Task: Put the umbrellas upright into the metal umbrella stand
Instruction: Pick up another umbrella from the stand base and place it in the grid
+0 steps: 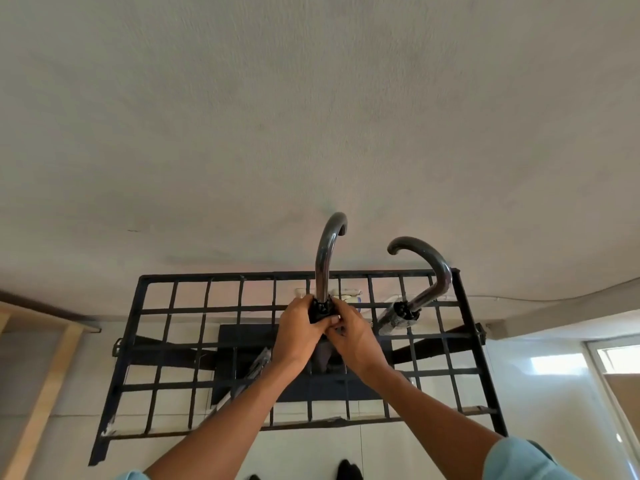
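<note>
A black metal grid umbrella stand (173, 310) stands against the wall below me. One umbrella with a dark curved handle (325, 258) rises upright through a middle grid opening. My left hand (301, 327) and my right hand (349, 332) both clasp it just under the handle, around the folded canopy top. A second umbrella (429, 271) with a hooked handle leans in the stand's right rear corner, apart from my hands. A third folded umbrella (258, 367) lies slanted low inside the stand, partly hidden by my left forearm.
A pale plastered wall (311, 116) fills the upper view. A light wooden frame (52, 375) stands at the left. White floor tiles (554, 393) with window reflections lie to the right. Dark shoe tips (348, 469) show at the bottom edge.
</note>
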Available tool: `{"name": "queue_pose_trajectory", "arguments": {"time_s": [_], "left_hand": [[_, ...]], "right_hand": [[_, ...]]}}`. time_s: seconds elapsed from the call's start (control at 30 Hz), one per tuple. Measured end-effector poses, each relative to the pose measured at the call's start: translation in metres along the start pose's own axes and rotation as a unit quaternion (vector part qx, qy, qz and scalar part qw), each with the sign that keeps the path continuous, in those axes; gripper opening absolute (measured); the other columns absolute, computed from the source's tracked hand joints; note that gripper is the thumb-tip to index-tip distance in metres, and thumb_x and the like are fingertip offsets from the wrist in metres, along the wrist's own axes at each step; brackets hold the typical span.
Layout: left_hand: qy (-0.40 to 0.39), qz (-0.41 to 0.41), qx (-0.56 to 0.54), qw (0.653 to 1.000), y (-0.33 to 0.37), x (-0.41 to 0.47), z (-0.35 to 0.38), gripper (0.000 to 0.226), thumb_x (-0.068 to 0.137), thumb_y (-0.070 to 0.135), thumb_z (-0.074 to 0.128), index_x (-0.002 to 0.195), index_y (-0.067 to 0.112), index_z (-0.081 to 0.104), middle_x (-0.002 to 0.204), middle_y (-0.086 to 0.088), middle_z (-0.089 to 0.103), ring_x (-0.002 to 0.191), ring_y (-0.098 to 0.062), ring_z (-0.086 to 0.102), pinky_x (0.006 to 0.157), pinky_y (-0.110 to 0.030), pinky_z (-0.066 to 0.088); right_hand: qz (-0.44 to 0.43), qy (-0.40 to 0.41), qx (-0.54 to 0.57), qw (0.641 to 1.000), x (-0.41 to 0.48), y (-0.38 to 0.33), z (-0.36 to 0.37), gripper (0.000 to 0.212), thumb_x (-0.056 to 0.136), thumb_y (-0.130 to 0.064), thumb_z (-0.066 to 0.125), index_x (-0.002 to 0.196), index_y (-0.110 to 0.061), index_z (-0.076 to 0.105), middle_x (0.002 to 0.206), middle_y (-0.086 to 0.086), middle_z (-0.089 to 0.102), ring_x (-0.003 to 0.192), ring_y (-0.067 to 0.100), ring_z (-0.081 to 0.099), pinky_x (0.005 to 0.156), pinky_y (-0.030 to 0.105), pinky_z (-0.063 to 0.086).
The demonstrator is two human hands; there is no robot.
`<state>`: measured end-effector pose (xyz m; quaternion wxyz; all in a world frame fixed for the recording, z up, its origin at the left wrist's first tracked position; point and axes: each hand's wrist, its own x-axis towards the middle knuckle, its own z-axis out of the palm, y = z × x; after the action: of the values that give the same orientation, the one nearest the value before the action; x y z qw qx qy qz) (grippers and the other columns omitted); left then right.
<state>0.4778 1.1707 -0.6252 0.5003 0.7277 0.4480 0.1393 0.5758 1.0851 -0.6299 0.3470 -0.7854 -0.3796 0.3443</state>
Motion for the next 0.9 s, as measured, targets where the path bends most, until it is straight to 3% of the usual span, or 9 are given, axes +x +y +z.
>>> {"name": "queue_pose_trajectory", "arguments": {"time_s": [0.1, 0.23, 0.3, 0.47, 0.63, 0.73, 0.9], "left_hand": [[-0.003, 0.024, 0.005, 1.0, 0.002, 0.0, -0.004, 0.029, 0.081, 0.032, 0.08, 0.105, 0.026, 0.065, 0.099, 0.005, 0.068, 0.092, -0.01, 0.068, 0.083, -0.034, 0.06], [-0.036, 0.045, 0.018, 0.998, 0.009, -0.002, -0.008, 0.027, 0.087, 0.029, 0.075, 0.112, 0.023, 0.066, 0.096, 0.013, 0.065, 0.094, -0.006, 0.066, 0.089, -0.03, 0.057], [-0.035, 0.052, 0.026, 0.998, 0.012, -0.002, -0.009, 0.023, 0.087, 0.028, 0.074, 0.108, 0.022, 0.066, 0.09, 0.018, 0.061, 0.088, -0.001, 0.063, 0.086, -0.023, 0.055], [-0.026, 0.087, 0.045, 0.995, 0.015, -0.007, -0.01, 0.021, 0.087, 0.028, 0.074, 0.104, 0.019, 0.067, 0.084, 0.023, 0.055, 0.078, 0.007, 0.057, 0.073, -0.005, 0.045], [-0.041, 0.083, 0.05, 0.994, 0.009, -0.008, -0.005, 0.021, 0.087, 0.027, 0.074, 0.104, 0.03, 0.062, 0.092, 0.015, 0.06, 0.086, -0.004, 0.063, 0.085, -0.022, 0.054], [-0.06, 0.046, 0.043, 0.996, 0.003, -0.006, -0.002, 0.02, 0.088, 0.028, 0.073, 0.101, 0.034, 0.058, 0.098, 0.006, 0.067, 0.088, -0.013, 0.067, 0.086, -0.036, 0.058], [-0.061, 0.048, 0.065, 0.995, -0.005, -0.003, 0.002, 0.021, 0.092, 0.029, 0.067, 0.111, 0.022, 0.063, 0.106, 0.003, 0.066, 0.101, -0.015, 0.065, 0.091, -0.032, 0.055]], "right_hand": [[-0.016, 0.009, 0.012, 1.0, 0.0, -0.001, -0.004, 0.047, 0.092, -0.005, 0.056, 0.136, -0.022, 0.052, 0.122, 0.002, 0.062, 0.105, 0.011, 0.063, 0.094, 0.025, 0.053], [-0.013, 0.013, 0.028, 0.999, 0.0, 0.0, -0.007, 0.04, 0.096, -0.006, 0.055, 0.134, -0.019, 0.053, 0.12, 0.003, 0.066, 0.096, 0.004, 0.066, 0.088, 0.016, 0.053], [-0.011, 0.019, 0.031, 0.999, -0.001, 0.0, -0.008, 0.038, 0.096, -0.008, 0.055, 0.132, -0.018, 0.054, 0.117, 0.002, 0.067, 0.1, 0.008, 0.067, 0.09, 0.021, 0.055], [-0.023, 0.028, 0.049, 0.998, -0.008, 0.0, -0.013, 0.033, 0.097, -0.008, 0.055, 0.129, -0.016, 0.055, 0.117, -0.001, 0.065, 0.1, 0.004, 0.066, 0.083, 0.01, 0.052], [-0.005, 0.018, 0.051, 0.999, -0.01, 0.004, -0.011, 0.033, 0.097, -0.008, 0.054, 0.128, -0.02, 0.054, 0.115, -0.004, 0.066, 0.1, 0.002, 0.065, 0.084, 0.01, 0.051], [0.021, -0.005, 0.033, 0.999, -0.009, 0.004, -0.008, 0.034, 0.1, -0.011, 0.051, 0.132, -0.022, 0.053, 0.107, -0.006, 0.065, 0.091, 0.001, 0.062, 0.07, 0.003, 0.047], [0.035, -0.005, 0.031, 0.999, -0.007, 0.005, -0.006, 0.033, 0.101, -0.014, 0.052, 0.132, -0.023, 0.051, 0.103, -0.006, 0.065, 0.085, -0.003, 0.062, 0.064, 0.003, 0.047]]}}
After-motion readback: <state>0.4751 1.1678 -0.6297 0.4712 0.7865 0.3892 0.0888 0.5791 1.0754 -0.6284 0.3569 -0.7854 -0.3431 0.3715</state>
